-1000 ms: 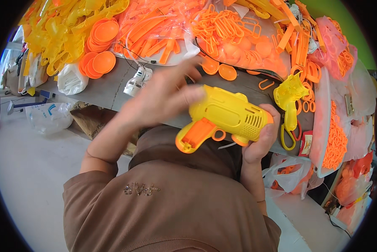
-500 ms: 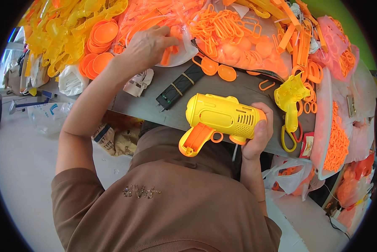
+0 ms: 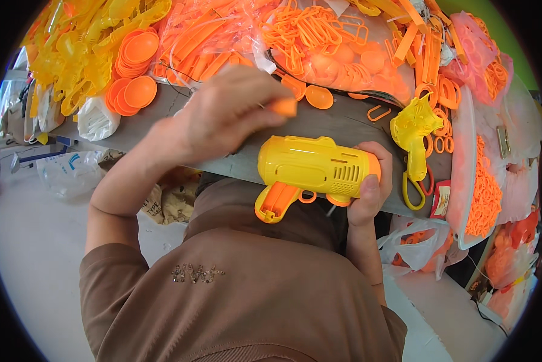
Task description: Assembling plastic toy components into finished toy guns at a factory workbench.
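Observation:
A yellow toy gun [image 3: 307,161] is held sideways over the near edge of the work table, with my right hand [image 3: 372,187] closed round its right end. Its short handle points down toward my lap and has an open orange hollow [image 3: 278,200]. Above and left of the gun, my left hand [image 3: 232,108] pinches a small orange plastic piece [image 3: 284,107]. That hand is smeared by motion, and most of the piece is covered by the fingers. The left hand and the gun are apart.
Orange round caps [image 3: 139,92] lie by a heap of yellow parts [image 3: 81,57] at the left. Orange parts in bags [image 3: 204,36] fill the back. At the right are a yellow half shell [image 3: 414,130], scissors [image 3: 413,196] and a tub of orange links [image 3: 482,193].
My left hand has come from the bag of orange parts back toward the gun, bringing an orange piece. The gun in my right hand has shifted slightly left.

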Available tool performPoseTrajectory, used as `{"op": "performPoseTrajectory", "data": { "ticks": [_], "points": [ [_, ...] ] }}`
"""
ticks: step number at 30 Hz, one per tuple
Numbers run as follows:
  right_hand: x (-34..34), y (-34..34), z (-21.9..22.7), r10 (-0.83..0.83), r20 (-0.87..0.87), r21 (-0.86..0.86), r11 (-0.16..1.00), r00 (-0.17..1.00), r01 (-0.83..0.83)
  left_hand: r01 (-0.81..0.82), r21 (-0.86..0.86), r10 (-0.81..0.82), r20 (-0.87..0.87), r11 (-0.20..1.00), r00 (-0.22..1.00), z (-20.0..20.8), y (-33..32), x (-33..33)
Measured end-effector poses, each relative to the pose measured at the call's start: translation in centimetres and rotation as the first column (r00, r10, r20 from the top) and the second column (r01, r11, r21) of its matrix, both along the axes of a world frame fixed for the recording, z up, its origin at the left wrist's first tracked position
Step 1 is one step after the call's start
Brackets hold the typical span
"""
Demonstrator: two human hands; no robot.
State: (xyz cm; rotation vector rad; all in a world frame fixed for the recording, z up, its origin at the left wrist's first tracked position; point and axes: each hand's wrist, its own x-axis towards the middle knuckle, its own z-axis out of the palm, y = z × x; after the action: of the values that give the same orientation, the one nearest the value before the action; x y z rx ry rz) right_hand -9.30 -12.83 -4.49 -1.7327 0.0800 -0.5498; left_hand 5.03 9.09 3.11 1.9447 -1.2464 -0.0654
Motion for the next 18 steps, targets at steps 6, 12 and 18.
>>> {"op": "performPoseTrajectory", "data": {
  "ticks": [6,12,18],
  "points": [
    [0.1,0.9,0.7,0.064,-0.011,-0.078,0.995,0.998,-0.065,0.176,0.033,-0.163,-0.251,0.984,0.954,-1.9,-2.5,-1.6],
    [0.0,1.3,0.2,0.051,-0.005,-0.036,0.998,0.999,-0.051,0.059,0.001,-0.055,-0.358,0.998,0.932,-2.8,-2.6,-2.9],
    [0.0,1.2,0.0,0.042,-0.05,-0.028,0.999,0.998,-0.044,-0.005,0.05,0.002,0.067,0.999,0.998,-3.1,-2.6,-5.6]
  ]
}}
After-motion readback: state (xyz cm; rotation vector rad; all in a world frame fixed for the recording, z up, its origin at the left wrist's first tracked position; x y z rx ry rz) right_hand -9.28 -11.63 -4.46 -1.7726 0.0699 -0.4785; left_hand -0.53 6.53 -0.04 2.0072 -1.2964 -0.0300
